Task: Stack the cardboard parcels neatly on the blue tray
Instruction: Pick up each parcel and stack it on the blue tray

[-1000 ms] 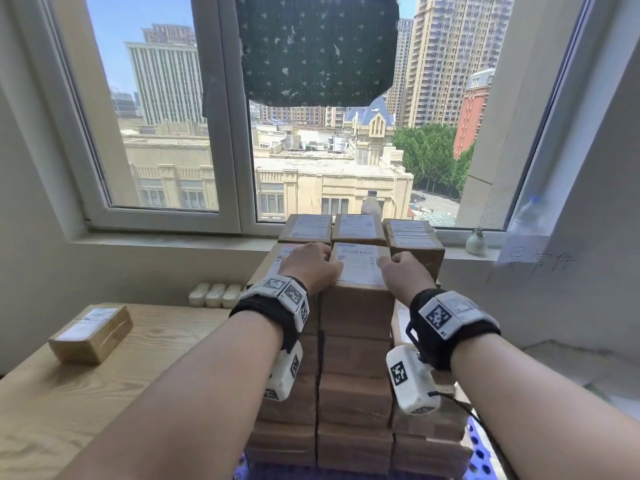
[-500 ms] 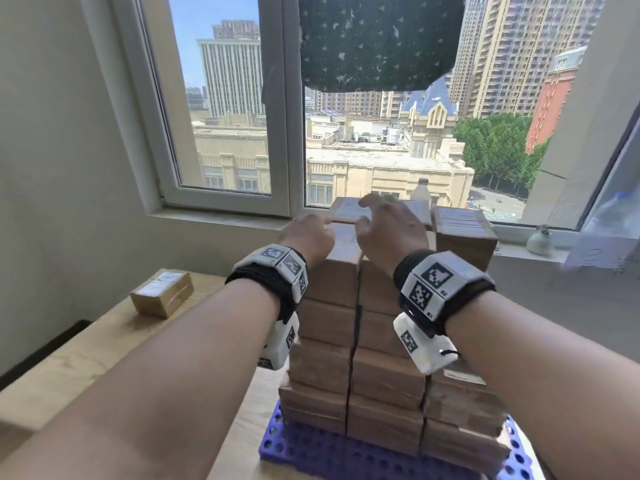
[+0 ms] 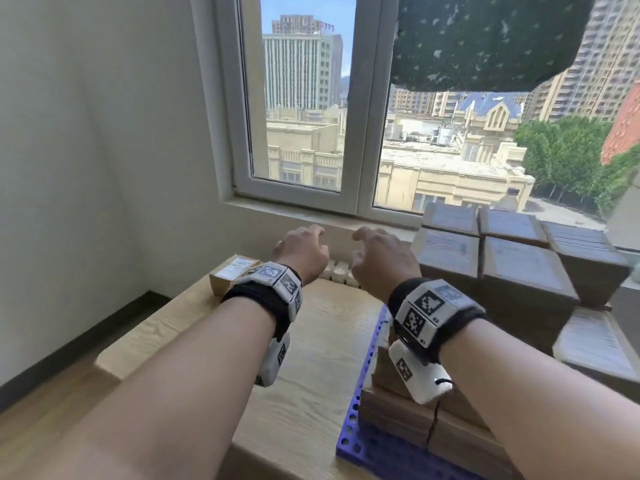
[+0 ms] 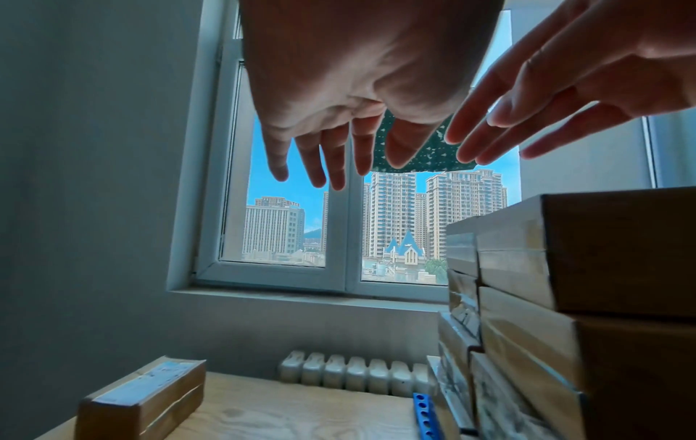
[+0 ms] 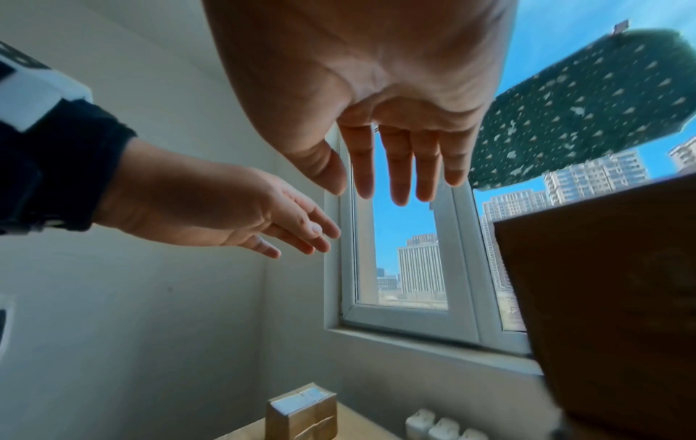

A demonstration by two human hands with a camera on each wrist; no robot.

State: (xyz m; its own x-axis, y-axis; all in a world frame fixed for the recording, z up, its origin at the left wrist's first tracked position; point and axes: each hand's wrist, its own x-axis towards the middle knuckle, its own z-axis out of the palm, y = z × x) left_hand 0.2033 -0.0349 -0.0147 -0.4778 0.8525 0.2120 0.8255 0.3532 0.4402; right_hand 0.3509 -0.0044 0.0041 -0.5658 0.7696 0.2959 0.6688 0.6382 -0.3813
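A tall stack of brown cardboard parcels (image 3: pixel 512 268) stands on the blue perforated tray (image 3: pixel 360 407) at the right of the wooden table. One loose parcel (image 3: pixel 230 273) with a white label lies at the table's far left corner, partly hidden behind my left wrist; it also shows low in both wrist views (image 4: pixel 143 399) (image 5: pixel 301 412). Both hands hover in the air left of the stack, holding nothing. My left hand (image 3: pixel 301 249) and my right hand (image 3: pixel 377 252) have their fingers spread and relaxed (image 4: pixel 320 160) (image 5: pixel 399 178).
A white ribbed strip (image 3: pixel 337 270) lies along the wall behind the table. The window sill (image 3: pixel 311 216) runs behind it, a wall closes the left side. Bare table top (image 3: pixel 311 341) lies between the loose parcel and the tray.
Both hands have left the top of the stack and moved left, out over the table. The view has swung left, so the stack now sits at the right.
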